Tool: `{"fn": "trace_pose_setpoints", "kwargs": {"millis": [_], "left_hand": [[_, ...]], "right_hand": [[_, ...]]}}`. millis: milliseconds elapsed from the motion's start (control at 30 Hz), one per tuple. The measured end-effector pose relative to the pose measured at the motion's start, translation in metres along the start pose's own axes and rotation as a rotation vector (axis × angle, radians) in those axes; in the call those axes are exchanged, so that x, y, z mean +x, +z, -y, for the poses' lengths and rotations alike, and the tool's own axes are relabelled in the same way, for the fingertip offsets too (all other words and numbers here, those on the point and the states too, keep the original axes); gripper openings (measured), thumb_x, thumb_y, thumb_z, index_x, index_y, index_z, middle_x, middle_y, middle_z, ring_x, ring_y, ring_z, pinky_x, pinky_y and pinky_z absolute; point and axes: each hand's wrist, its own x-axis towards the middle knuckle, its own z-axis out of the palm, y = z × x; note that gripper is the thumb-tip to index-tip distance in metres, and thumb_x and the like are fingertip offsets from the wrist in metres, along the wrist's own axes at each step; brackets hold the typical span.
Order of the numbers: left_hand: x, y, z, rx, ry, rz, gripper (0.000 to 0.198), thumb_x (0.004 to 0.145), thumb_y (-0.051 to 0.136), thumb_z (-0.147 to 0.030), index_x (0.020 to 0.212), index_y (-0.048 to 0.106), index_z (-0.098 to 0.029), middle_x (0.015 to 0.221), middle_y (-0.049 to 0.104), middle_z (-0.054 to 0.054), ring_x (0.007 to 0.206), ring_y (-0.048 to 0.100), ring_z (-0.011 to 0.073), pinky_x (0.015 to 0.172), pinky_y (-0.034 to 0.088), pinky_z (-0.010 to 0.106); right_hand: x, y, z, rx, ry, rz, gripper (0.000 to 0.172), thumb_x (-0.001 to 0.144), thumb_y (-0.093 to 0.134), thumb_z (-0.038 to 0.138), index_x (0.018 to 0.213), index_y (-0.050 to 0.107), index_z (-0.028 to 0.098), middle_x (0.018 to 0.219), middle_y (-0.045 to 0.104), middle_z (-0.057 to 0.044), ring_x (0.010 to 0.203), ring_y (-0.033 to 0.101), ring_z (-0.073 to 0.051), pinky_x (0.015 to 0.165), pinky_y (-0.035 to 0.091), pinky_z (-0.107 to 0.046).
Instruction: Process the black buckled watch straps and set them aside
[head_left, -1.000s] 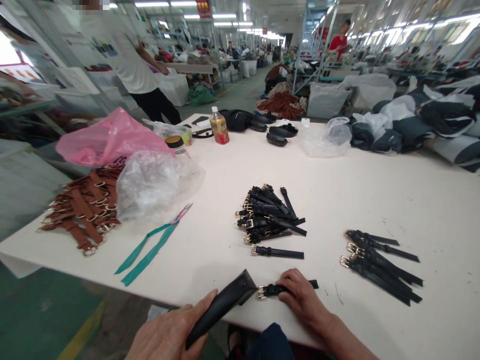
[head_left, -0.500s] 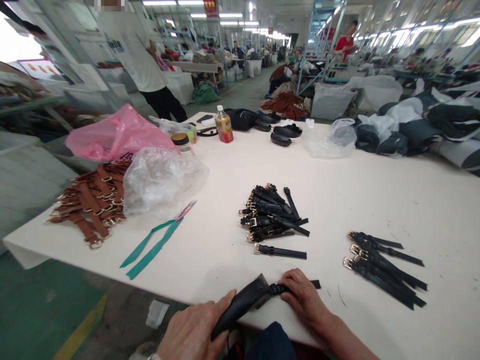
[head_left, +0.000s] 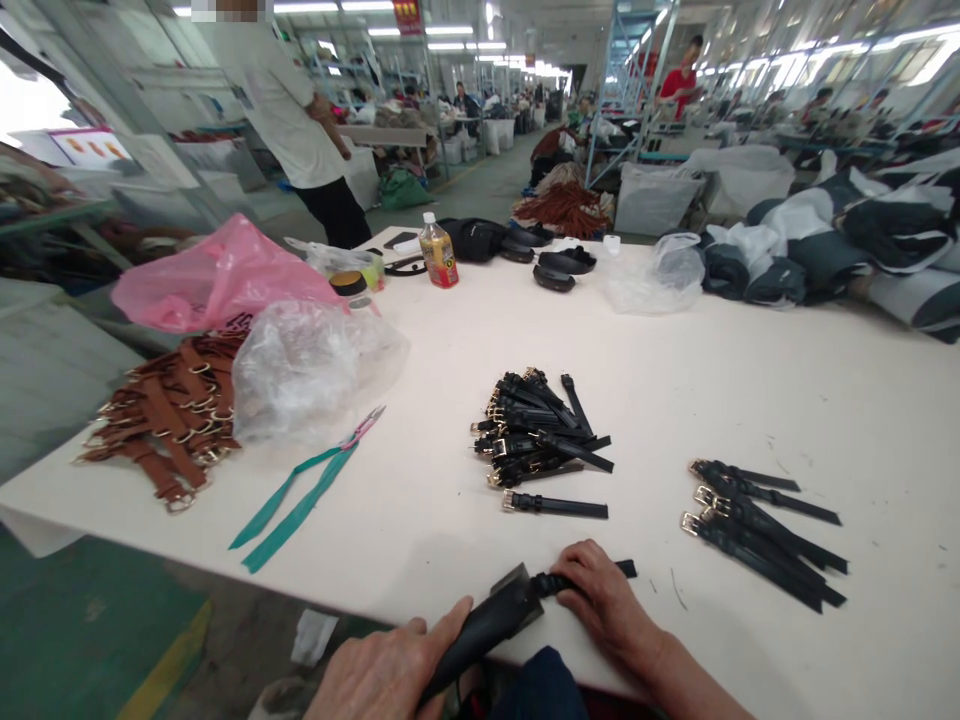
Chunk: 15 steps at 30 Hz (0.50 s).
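Note:
In the head view, my left hand [head_left: 379, 662] is wrapped round a black hand-held tool [head_left: 487, 628] with a squarish head; I cannot make out its exact kind. The head meets the buckle end of a black strap [head_left: 551, 582] and hides the buckle. My right hand [head_left: 596, 590] pinches that strap near its middle, and its cut tail sticks out to the right. Beyond the hands lies a pile of black buckled straps [head_left: 536, 425], with a single black strap [head_left: 559, 504] in front. Several more black straps [head_left: 765, 540] are fanned out at the right.
Pink-handled tweezers with green ribbons [head_left: 330, 480] lie left on the white table [head_left: 420, 400]. Farther left are brown buckled straps [head_left: 169, 410], a clear bag [head_left: 300, 360] and a pink bag [head_left: 232, 275]. A bottle [head_left: 439, 255] stands at the back. A person [head_left: 289, 110] stands beyond.
The tool's head has turned slightly against the strap and sits a little lower. My right hand keeps its hold. The whole view has shifted slightly, and the standing person's arm has lowered.

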Motion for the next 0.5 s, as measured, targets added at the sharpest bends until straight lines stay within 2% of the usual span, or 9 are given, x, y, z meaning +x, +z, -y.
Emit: {"fn": "trace_pose_setpoints", "kwargs": {"millis": [200, 400, 500], "left_hand": [[0.003, -0.013, -0.01, 0.012, 0.015, 0.035, 0.06, 0.077, 0.034, -0.019, 0.136, 0.028, -0.028, 0.101, 0.063, 0.009, 0.087, 0.061, 0.0305, 0.076, 0.046, 0.051], [-0.001, -0.009, -0.004, 0.022, 0.004, -0.016, 0.055, 0.08, 0.032, -0.019, 0.135, 0.032, -0.025, 0.107, 0.061, 0.009, 0.093, 0.058, 0.0293, 0.081, 0.045, 0.05], [0.001, -0.012, -0.009, 0.025, -0.004, 0.007, 0.057, 0.079, 0.035, -0.019, 0.135, 0.031, -0.027, 0.104, 0.062, 0.008, 0.09, 0.059, 0.0295, 0.079, 0.046, 0.051]], "right_hand": [[0.0, -0.001, 0.002, 0.004, 0.007, 0.004, 0.013, 0.085, 0.051, 0.019, 0.097, 0.056, 0.021, 0.095, 0.054, -0.006, 0.089, 0.048, -0.021, 0.078, 0.042, -0.037], [0.001, -0.002, 0.001, 0.013, 0.008, 0.003, 0.013, 0.084, 0.052, 0.018, 0.097, 0.056, 0.021, 0.094, 0.055, -0.006, 0.089, 0.048, -0.021, 0.077, 0.042, -0.036], [0.0, -0.002, 0.002, 0.019, 0.013, 0.002, 0.014, 0.083, 0.052, 0.017, 0.096, 0.056, 0.021, 0.094, 0.054, -0.005, 0.089, 0.048, -0.021, 0.077, 0.042, -0.036]]}}
